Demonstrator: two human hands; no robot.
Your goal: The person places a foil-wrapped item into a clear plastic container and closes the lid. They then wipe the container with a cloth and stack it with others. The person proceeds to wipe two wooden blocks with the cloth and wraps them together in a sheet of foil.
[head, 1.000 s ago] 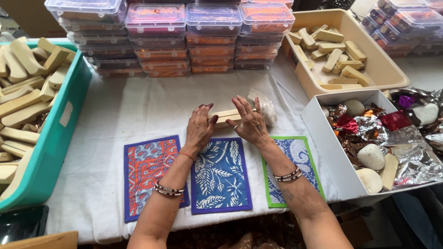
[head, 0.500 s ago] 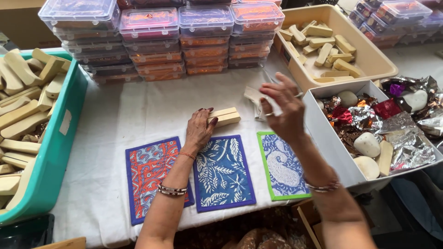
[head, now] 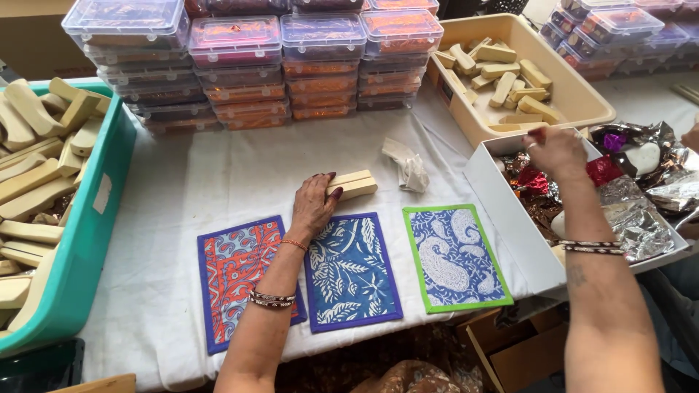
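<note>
Head view | our left hand (head: 313, 205) pressed flat on the wooden blocks (head: 352, 184), not clenched | our right hand (head: 557, 151) reached into the white box (head: 502, 211), grip unclear

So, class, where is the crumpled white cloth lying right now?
In the head view, the crumpled white cloth lies on the white tablecloth, just right of the wooden blocks under the left hand, above the green-edged mat.
</note>
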